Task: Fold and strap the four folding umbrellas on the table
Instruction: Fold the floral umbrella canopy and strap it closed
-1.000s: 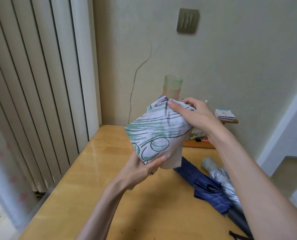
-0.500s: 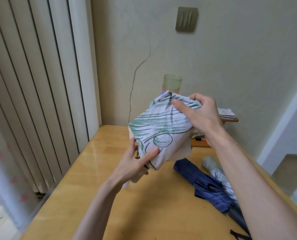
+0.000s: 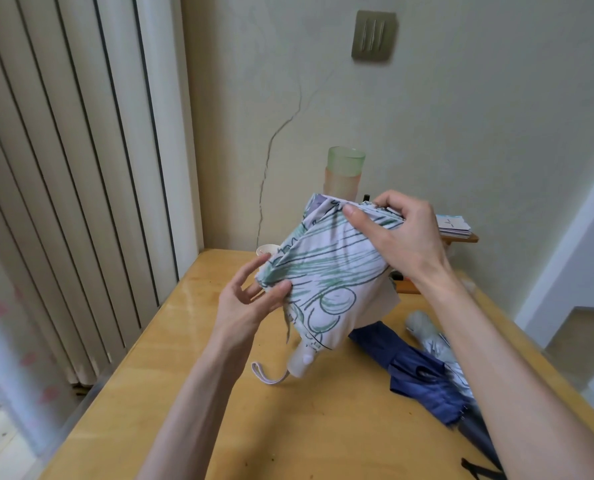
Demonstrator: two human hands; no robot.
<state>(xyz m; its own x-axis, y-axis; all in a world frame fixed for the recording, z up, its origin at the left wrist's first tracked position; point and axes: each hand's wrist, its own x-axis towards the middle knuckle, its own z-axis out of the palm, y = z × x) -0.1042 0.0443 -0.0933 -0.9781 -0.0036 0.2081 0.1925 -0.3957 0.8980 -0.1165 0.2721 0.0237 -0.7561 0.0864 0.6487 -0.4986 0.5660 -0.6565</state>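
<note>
A white folding umbrella with green scribble print (image 3: 326,271) is held tilted above the wooden table (image 3: 191,368), its pale handle and wrist loop (image 3: 297,363) hanging at the lower end. My right hand (image 3: 397,237) grips the canopy near its top end. My left hand (image 3: 248,303) pinches a fold of fabric at the canopy's left edge with thumb and fingers. A dark blue umbrella (image 3: 416,370) lies on the table at the right, a grey one (image 3: 427,332) beside it.
A green-and-peach tumbler (image 3: 344,171) stands at the back behind the held umbrella. A small white cup (image 3: 266,251) peeks out at its left. A wooden shelf with cards (image 3: 456,227) sits at the back right. Vertical blinds (image 3: 63,168) line the left side.
The umbrella has tilted so its handle now hangs free below. My left hand let go of the lower end and moved up to the canopy's left edge. My right hand kept its hold.
</note>
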